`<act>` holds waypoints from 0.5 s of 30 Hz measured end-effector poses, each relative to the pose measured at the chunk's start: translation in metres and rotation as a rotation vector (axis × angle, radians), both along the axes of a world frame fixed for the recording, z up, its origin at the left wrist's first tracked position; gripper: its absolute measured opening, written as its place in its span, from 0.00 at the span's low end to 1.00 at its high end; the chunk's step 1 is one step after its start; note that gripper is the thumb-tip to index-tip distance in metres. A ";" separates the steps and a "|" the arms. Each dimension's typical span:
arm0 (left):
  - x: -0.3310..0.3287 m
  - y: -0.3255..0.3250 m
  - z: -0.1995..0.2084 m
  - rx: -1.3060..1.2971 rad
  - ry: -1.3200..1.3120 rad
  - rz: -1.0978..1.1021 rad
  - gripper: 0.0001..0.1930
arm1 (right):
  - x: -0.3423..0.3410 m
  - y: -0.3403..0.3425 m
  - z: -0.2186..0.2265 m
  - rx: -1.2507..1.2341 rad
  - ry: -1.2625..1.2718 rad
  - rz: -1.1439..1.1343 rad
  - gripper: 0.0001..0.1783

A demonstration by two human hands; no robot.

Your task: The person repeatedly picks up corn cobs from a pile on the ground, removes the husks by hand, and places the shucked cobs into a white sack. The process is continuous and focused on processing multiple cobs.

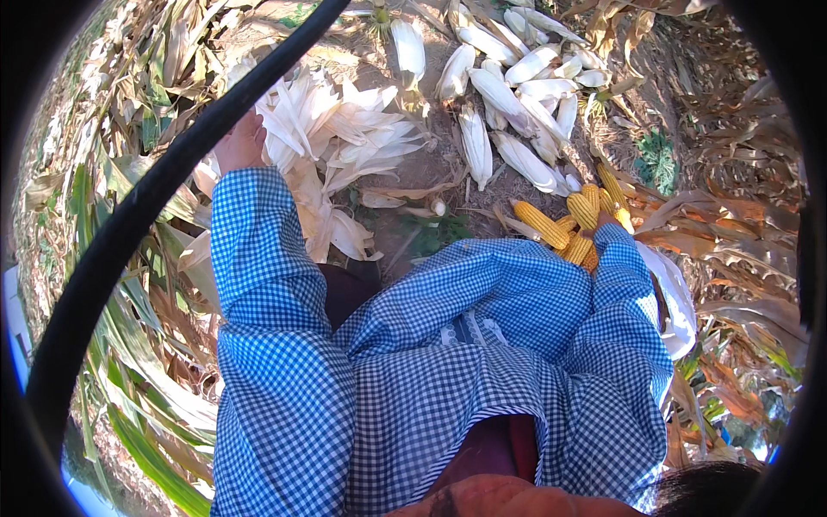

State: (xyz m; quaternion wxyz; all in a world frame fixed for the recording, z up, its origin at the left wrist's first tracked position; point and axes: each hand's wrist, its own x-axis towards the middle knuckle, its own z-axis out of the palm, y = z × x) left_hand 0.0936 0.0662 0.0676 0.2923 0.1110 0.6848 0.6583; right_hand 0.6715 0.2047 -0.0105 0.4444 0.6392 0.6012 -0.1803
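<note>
My left hand reaches out to the left and rests on a heap of pale, stripped corn husks; its fingers are hidden among the husks. My right hand is mostly hidden by its blue checked sleeve and lies at a small pile of husked yellow corn cobs. What the fingers of either hand grip does not show. A pile of unhusked white corn ears lies on the soil beyond both hands.
Dry brown maize stalks and leaves surround the spot on the right and left. A black curved cable or strap crosses the left of the view. A white sack edge lies by my right elbow.
</note>
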 end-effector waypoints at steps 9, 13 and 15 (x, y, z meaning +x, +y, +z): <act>0.026 0.018 0.015 -0.007 -0.131 -0.139 0.18 | 0.052 0.020 -0.076 -0.114 -0.091 -0.034 0.35; 0.027 0.023 0.013 -0.044 -0.103 -0.146 0.17 | 0.017 0.055 -0.102 -0.056 0.023 0.037 0.35; 0.028 0.026 0.012 -0.072 -0.094 -0.171 0.17 | -0.019 0.074 -0.117 -0.009 0.159 0.095 0.36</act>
